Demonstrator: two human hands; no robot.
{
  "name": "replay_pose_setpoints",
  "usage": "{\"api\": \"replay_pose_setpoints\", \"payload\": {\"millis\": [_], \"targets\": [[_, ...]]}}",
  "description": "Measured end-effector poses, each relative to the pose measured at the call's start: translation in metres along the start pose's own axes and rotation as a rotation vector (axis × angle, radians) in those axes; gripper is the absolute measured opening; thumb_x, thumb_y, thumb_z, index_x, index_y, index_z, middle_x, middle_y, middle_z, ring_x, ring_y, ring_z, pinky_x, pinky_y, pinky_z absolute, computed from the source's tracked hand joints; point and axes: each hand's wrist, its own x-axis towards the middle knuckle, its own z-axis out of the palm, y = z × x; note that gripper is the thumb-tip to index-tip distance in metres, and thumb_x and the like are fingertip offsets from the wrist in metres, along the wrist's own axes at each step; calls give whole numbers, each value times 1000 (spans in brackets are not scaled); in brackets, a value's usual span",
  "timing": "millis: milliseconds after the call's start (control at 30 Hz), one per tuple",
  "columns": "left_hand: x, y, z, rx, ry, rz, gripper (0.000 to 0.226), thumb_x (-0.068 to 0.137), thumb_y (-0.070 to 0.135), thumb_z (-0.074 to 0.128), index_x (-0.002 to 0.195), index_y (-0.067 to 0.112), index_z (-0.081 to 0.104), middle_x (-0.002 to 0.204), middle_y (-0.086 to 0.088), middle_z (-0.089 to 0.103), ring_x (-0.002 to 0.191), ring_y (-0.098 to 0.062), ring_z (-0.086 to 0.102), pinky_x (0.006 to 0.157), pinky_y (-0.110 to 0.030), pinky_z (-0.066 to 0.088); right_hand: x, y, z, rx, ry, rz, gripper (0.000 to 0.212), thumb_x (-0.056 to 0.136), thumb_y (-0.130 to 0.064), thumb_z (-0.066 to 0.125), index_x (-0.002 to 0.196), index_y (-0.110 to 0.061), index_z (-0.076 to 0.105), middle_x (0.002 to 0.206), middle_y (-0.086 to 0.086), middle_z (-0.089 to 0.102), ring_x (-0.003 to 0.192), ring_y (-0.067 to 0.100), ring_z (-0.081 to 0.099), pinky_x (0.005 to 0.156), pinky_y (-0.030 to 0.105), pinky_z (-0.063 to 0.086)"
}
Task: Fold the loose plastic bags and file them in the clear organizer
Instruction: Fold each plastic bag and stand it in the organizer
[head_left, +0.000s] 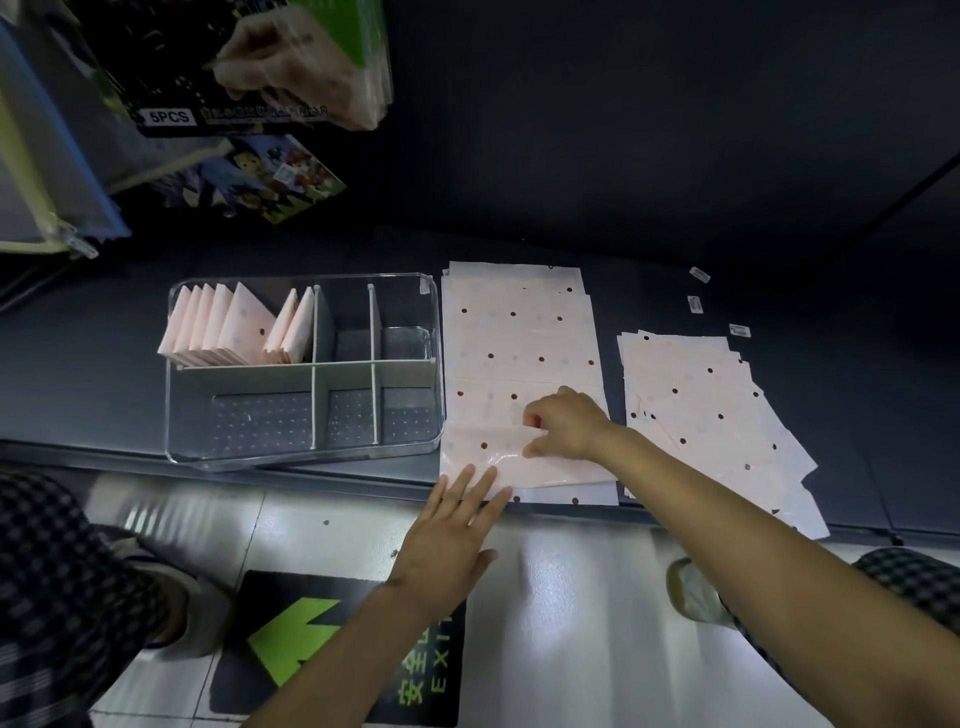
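A pink dotted plastic bag lies flat on the dark shelf, its near edge folded up into a band. My right hand pinches that folded band near its middle. My left hand lies flat with straight fingers, fingertips on the bag's near left corner. Left of the bag stands the clear organizer with grey dividers. Several folded pink bags stand upright in its back left compartment; the other compartments hold nothing. A loose stack of more dotted bags lies to the right.
Hanging packaged goods and zip pouches overhang the shelf's left end. Small white labels lie behind the loose stack. Below the shelf edge are a tiled floor, a green exit arrow sign and my shoes.
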Motion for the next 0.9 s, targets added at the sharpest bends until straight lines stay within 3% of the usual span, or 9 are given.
{"api": "replay_pose_setpoints", "payload": {"millis": [67, 133, 167, 267, 333, 467, 567, 733, 900], "targets": [[1, 2, -6, -83, 102, -4, 57, 96, 32, 48, 148, 23, 26, 157, 2, 11, 147, -24, 6, 118, -41, 0, -4, 2, -2, 83, 7, -3, 21, 83, -36, 67, 85, -22, 51, 89, -3, 50, 94, 19, 37, 75, 30, 32], [2, 7, -16, -224, 259, -23, 38, 90, 23, 61, 127, 17, 57, 135, -1, 54, 130, -25, 45, 110, -38, 32, -12, 8, -5, 275, 21, 24, 20, 85, -30, 66, 85, -16, 51, 86, 0, 49, 89, 19, 40, 72, 30, 33], [2, 9, -22, -303, 309, -65, 30, 90, 23, 61, 120, 18, 62, 123, 2, 61, 119, -20, 54, 102, -32, 41, -19, 11, -7, 397, 32, 45, 19, 86, -28, 65, 87, -14, 52, 85, 1, 50, 84, 19, 43, 69, 29, 34], [7, 15, -40, -697, 201, -283, 23, 95, 33, 52, 114, 26, 61, 108, 12, 62, 100, -6, 58, 86, -23, 47, -45, 17, -11, 858, 71, 103, 17, 90, -28, 62, 98, -15, 56, 92, -2, 63, 80, 15, 60, 68, 24, 46], [12, 20, -50, -1041, 117, -408, 21, 94, 29, 56, 113, 24, 62, 103, 5, 64, 98, -12, 61, 87, -24, 47, -62, 16, -10, 1105, 107, 124, 21, 90, -30, 62, 105, -16, 58, 99, -1, 69, 86, 15, 68, 74, 26, 53], [19, 30, -82, -1525, 182, -526, 16, 95, 23, 54, 105, 16, 64, 98, -4, 68, 89, -17, 66, 79, -23, 55, -87, -2, -7, 1396, 159, 99, 21, 88, -29, 63, 108, -21, 60, 98, 1, 72, 86, 18, 70, 72, 34, 55], [18, 35, -108, -1621, 184, -449, 18, 95, 25, 53, 98, 14, 66, 88, 0, 72, 81, -12, 69, 68, -23, 56, -98, -25, -8, 1420, 186, 43, 24, 88, -28, 64, 109, -18, 59, 105, 8, 70, 92, 23, 68, 80, 39, 55], [10, 40, -133, -1576, 244, -442, 19, 98, 22, 48, 99, 12, 65, 83, 2, 72, 72, -8, 69, 57, -19, 51, -115, -65, -15, 1333, 270, 53, 34, 89, -39, 59, 117, -26, 43, 101, 0, 67, 83, 13, 70, 64, 25, 55], [-5, 35, -143, -1617, 71, -391, 28, 101, 33, 41, 110, 20, 64, 100, 0, 74, 92, -14, 70, 73, -24, 53, -125, -89, -17, 1315, 214, -20, 39, 94, -48, 44, 126, -27, 40, 115, -8, 62, 99, 3, 64, 72, 13, 50]]}}
